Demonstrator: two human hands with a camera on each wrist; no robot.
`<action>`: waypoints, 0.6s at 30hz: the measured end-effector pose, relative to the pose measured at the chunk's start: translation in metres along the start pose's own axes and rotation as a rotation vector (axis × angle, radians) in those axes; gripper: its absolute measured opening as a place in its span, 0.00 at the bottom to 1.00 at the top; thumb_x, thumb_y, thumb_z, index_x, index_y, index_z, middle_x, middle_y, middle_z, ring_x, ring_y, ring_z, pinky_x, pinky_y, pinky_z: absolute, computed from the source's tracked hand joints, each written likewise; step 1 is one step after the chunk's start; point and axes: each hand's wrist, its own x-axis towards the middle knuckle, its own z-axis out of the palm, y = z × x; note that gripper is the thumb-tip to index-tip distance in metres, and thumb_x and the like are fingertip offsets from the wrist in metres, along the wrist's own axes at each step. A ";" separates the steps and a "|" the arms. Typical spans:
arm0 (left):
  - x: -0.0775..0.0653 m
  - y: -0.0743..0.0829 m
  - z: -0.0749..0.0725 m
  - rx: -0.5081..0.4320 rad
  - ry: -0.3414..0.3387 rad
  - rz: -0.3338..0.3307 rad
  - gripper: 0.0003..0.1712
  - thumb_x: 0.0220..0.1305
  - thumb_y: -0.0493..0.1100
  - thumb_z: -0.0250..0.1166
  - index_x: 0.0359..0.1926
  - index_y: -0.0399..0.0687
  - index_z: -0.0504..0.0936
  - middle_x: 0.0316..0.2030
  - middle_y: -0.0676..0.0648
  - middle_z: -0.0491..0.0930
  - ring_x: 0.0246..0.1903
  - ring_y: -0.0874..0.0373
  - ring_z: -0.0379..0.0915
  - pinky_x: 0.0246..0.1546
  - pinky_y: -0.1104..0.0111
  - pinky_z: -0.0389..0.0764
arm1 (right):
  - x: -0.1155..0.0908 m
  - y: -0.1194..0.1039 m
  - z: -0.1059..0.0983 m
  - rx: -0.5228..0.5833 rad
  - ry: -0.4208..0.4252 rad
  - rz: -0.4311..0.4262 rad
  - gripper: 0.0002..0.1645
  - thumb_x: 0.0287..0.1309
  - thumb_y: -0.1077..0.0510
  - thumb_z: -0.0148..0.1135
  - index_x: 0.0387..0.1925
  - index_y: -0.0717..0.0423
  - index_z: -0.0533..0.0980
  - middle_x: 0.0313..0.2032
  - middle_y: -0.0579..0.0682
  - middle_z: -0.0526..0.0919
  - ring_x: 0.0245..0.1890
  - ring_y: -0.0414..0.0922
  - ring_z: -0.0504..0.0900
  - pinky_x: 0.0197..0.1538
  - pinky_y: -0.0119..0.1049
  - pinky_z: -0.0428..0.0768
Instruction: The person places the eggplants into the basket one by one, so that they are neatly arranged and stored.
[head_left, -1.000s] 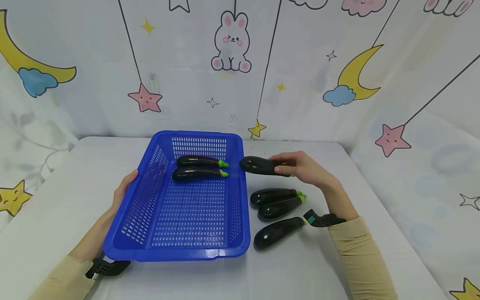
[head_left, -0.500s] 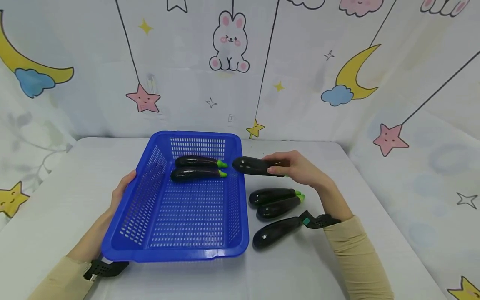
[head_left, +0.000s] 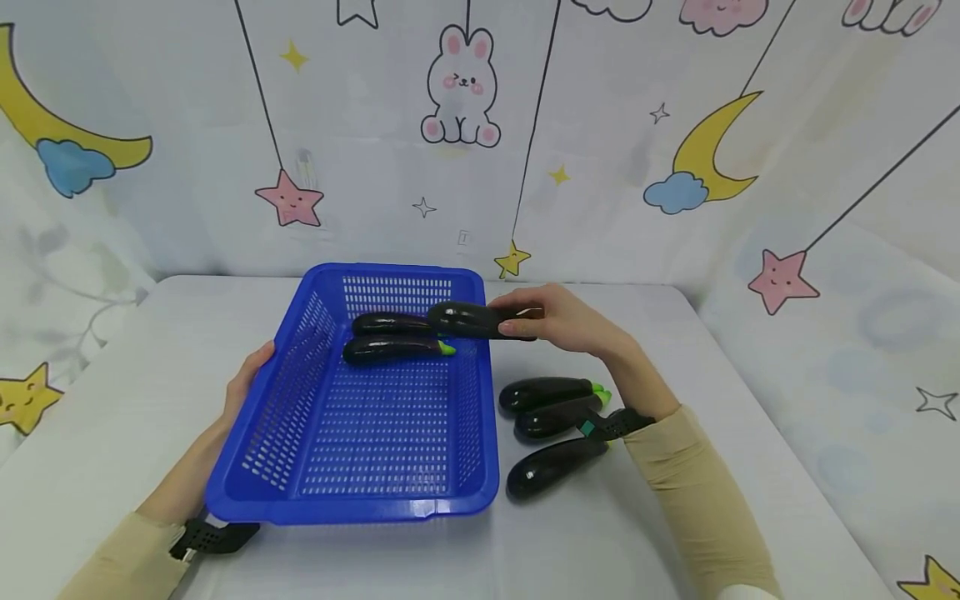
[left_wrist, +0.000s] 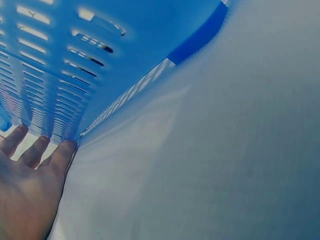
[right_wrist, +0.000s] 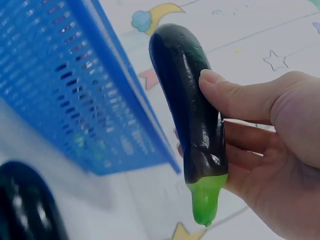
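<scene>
Right grip (head_left: 562,319): 1 eggplant (head_left: 459,320) is being pinched over the right rim of the blue basket (head_left: 322,510). Stiff, light, slippery handling is being presumed; mid-body hold is being advised. Left grip (head_left: 247,379): straightened fingers are being rested against the basket.

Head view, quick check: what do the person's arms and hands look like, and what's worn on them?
The left hand and right hand are ungloved. The left sleeve and right sleeve are plain tan, the right one creased. A black left wristband and black right wristband sit by the cuffs; the right carries a small green patch. No cables show.
</scene>
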 end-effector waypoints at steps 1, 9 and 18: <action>0.000 0.000 0.000 0.000 -0.001 0.000 0.39 0.75 0.60 0.19 0.68 0.47 0.67 0.52 0.44 0.80 0.49 0.54 0.79 0.48 0.66 0.82 | 0.004 -0.003 0.001 -0.003 -0.007 -0.007 0.20 0.67 0.52 0.64 0.58 0.52 0.79 0.49 0.48 0.84 0.46 0.48 0.81 0.50 0.42 0.81; 0.000 0.000 0.002 -0.023 -0.012 0.013 0.41 0.75 0.60 0.17 0.68 0.47 0.67 0.53 0.43 0.80 0.50 0.53 0.80 0.50 0.65 0.82 | 0.035 -0.026 0.009 -0.061 -0.051 -0.078 0.22 0.67 0.54 0.64 0.59 0.56 0.79 0.50 0.49 0.84 0.49 0.45 0.78 0.58 0.45 0.79; 0.002 -0.001 -0.003 -0.019 -0.027 0.051 0.40 0.76 0.57 0.17 0.66 0.44 0.69 0.53 0.42 0.81 0.49 0.53 0.81 0.47 0.67 0.83 | 0.065 -0.051 0.024 -0.106 -0.097 -0.089 0.23 0.66 0.53 0.65 0.60 0.56 0.78 0.56 0.48 0.83 0.56 0.42 0.79 0.61 0.39 0.77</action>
